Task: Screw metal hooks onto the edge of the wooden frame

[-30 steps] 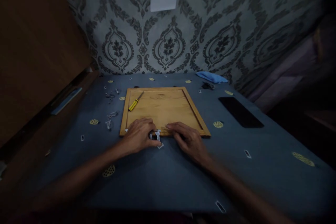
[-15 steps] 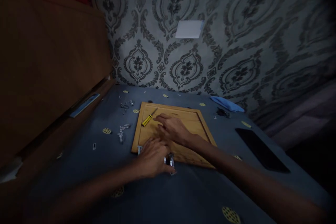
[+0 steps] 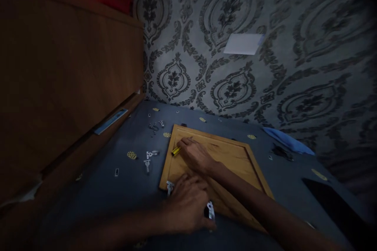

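Observation:
On a wooden board (image 3: 224, 157) with a raised rim lies a yellow screwdriver (image 3: 176, 151). My right hand (image 3: 196, 155) is over it, fingers curled round its handle. Nearer to me, my left hand (image 3: 188, 204) rests across the board's front edge, with its fingers bent. Beside the left thumb a shiny metal piece (image 3: 211, 211) shows, partly hidden by the hand. Another metal hinge piece (image 3: 170, 187) sits at the board's front left corner, by the left fingers. What lies under the left palm is hidden.
Metal hinge parts (image 3: 149, 157) lie left of the board, with small hardware (image 3: 156, 125) behind them. A blue cloth (image 3: 288, 140), a black item (image 3: 282, 152) and a dark flat object (image 3: 335, 204) are on the right. A wooden cabinet (image 3: 73, 66) stands left.
My right hand has moved onto the yellow screwdriver and closed on its handle. The left hand stays by the metal piece at the front edge. The camera view has shifted.

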Action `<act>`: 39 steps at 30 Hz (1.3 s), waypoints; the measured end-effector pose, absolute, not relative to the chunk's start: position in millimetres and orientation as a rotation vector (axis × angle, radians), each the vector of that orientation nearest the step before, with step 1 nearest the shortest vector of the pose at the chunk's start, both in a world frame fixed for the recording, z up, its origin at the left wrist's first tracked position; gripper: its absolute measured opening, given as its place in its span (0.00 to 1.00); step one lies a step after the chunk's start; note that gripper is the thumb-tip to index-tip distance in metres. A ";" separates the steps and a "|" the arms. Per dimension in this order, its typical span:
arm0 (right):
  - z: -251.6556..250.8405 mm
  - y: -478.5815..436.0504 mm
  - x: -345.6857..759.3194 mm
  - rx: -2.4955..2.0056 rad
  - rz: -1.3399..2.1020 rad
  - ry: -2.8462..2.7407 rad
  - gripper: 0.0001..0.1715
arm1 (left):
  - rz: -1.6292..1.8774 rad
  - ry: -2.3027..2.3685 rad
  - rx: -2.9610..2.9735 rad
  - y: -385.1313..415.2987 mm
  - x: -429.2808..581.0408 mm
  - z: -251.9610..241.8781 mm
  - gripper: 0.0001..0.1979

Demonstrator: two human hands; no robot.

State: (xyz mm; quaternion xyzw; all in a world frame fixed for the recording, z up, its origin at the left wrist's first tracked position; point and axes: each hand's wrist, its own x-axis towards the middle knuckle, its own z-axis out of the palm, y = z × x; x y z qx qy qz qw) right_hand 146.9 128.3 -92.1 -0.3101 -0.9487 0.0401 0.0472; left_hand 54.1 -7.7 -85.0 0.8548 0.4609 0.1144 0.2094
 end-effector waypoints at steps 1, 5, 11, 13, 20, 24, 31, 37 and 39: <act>-92.9 128.5 148.5 -0.937 0.167 -2.851 0.22 | 0.312 1.279 2.377 -8.1 54.0 -84.8 0.22; -94.8 126.7 164.9 -0.989 0.352 -2.535 0.21 | 0.317 1.280 2.356 -10.6 52.9 -87.2 0.20; -87.2 91.0 212.2 -1.102 0.457 -1.922 0.08 | 0.327 1.225 2.340 -9.3 50.9 -88.5 0.16; -82.6 68.0 224.3 -1.091 0.496 -1.802 0.09 | 0.318 1.236 2.343 -9.5 51.1 -86.4 0.16; -82.7 12.5 239.2 -1.056 0.663 -1.464 0.08 | 0.225 1.274 2.357 -9.9 53.3 -79.3 0.18; -86.7 6.3 241.2 -1.068 0.685 -1.471 0.08 | 0.175 1.280 2.364 -8.6 54.1 -76.1 0.18; -94.0 -0.8 243.6 -1.105 0.721 -1.531 0.09 | 0.169 1.285 2.394 -8.6 53.9 -75.8 0.18; -92.3 -3.4 239.5 -1.085 0.766 -1.556 0.09 | 0.181 1.289 2.413 -9.8 53.5 -75.8 0.18; -91.3 -3.2 238.7 -1.072 0.776 -1.564 0.09 | 0.181 1.291 2.414 -10.2 53.6 -75.0 0.18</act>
